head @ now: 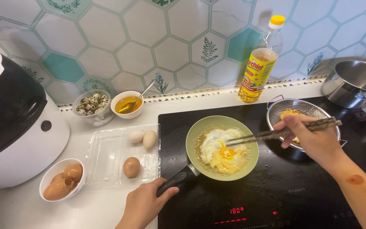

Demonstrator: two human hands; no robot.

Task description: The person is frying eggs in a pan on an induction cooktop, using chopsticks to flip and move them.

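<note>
Both hands busy at the small green frying pan [200, 127].
My left hand [142, 203] is closed around the pan's black handle [178, 180], while my right hand [314, 138] pinches chopsticks [276, 133], tips in the frying egg [223, 150]. Pan sits on the black cooktop [284, 191]; a wire strainer [295, 108] stands just beside it.

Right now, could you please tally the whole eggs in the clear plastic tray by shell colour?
White whole eggs in the clear plastic tray: 1
Pale beige eggs: 1
Brown eggs: 1
Total: 3
</note>
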